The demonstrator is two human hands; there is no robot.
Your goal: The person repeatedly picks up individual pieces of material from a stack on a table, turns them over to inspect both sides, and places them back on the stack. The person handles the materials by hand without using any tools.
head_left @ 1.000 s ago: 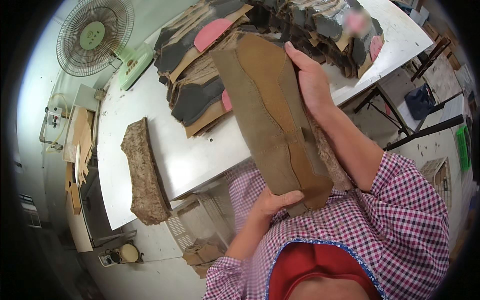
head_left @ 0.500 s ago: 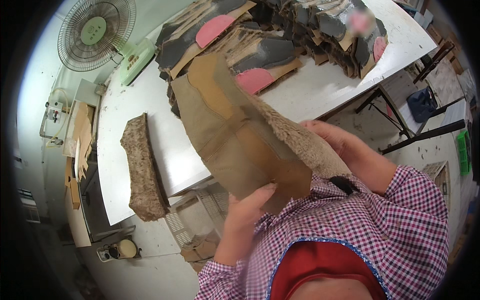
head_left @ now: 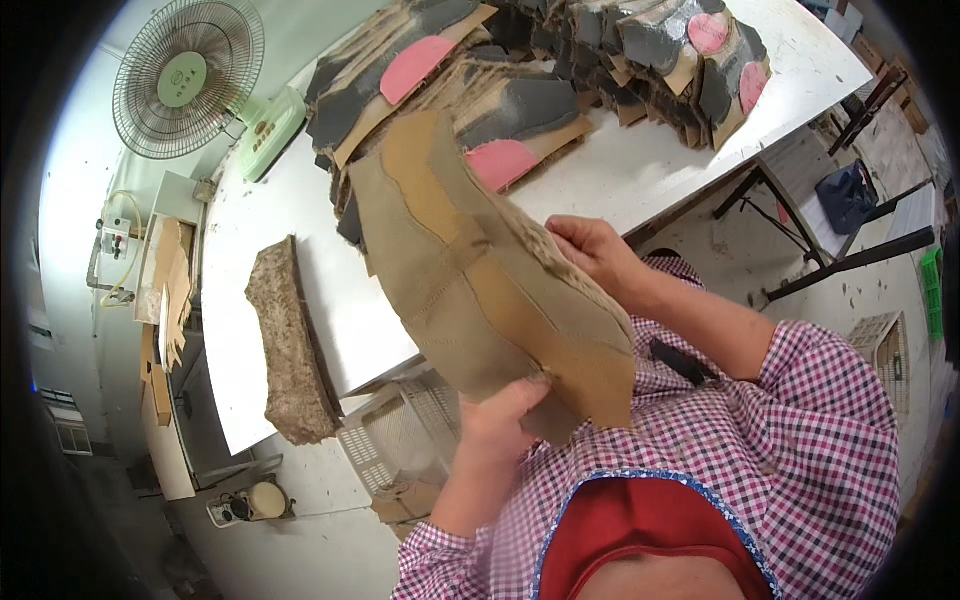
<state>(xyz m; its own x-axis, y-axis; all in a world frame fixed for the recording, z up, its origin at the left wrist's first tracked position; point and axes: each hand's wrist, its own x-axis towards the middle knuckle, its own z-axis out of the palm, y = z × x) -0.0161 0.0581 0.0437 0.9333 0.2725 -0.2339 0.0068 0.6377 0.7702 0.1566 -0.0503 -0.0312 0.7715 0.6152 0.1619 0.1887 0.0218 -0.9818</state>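
Note:
A tan and brown fleece-lined boot upper (head_left: 450, 270) is held up in front of me, its smooth stitched face showing. Its near end is pinched by my left hand (head_left: 500, 415), thumb on top and fingers hidden beneath. Along its right edge, where a strip of fleece shows, my right hand (head_left: 595, 255) is closed on the material. The far end of the piece overlaps a pile of similar uppers (head_left: 545, 105), dark grey and tan with pink patches. Left of it, a separate mottled brown fleece piece (head_left: 285, 340) lies over the table's near edge.
The white table (head_left: 250, 220) spans the space ahead, with a second stack of uppers (head_left: 700, 75) at its far right. A green fan (head_left: 185, 80) stands at the far left. Below the near edge is a plastic crate (head_left: 390, 440); a dark bag (head_left: 845, 200) sits at right.
The upper's right side has turned down from its raised fold, so less fleece shows and the smooth face lies flatter. My right hand has moved left along that edge, while my left keeps its hold.

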